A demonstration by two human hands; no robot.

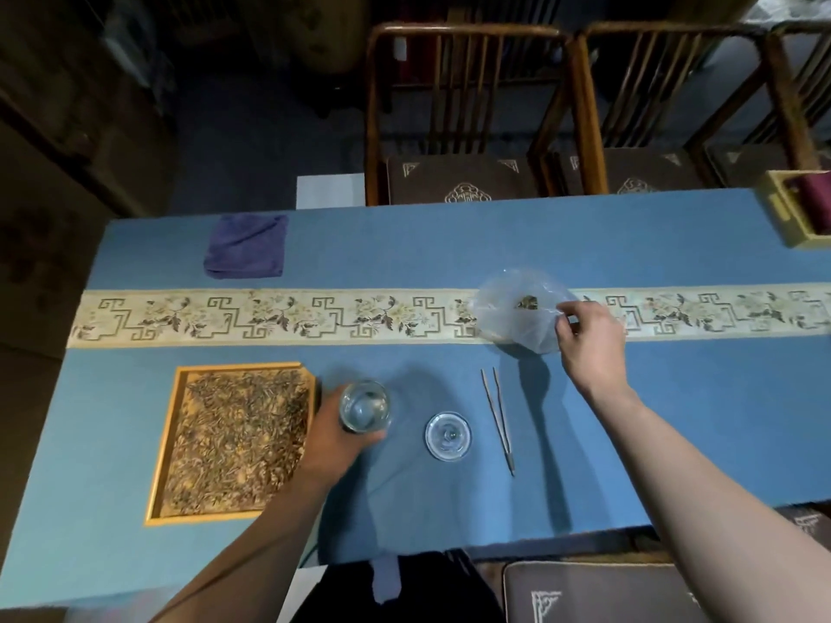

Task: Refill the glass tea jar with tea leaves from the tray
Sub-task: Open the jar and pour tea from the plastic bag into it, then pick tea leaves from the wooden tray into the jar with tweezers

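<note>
Two hands are busy. Left hand [330, 436] wraps its fingers around the glass jar [365, 406], just beside the tray [162, 447] of tea leaves [238, 438]. Right hand [589, 337] pinches a clear plastic bag [517, 308].

The tray [168, 447] lies near the table's [629, 245] front left corner, with the jar [365, 406], lid [448, 436] and tweezers [498, 420] to its right. The cloth [246, 251] sits by the far left corner, the plastic bag [517, 308] mid-table.

Left hand [335, 436] grips glass jar [365, 406] — right hand [589, 341] pinches plastic bag [517, 308].
</note>
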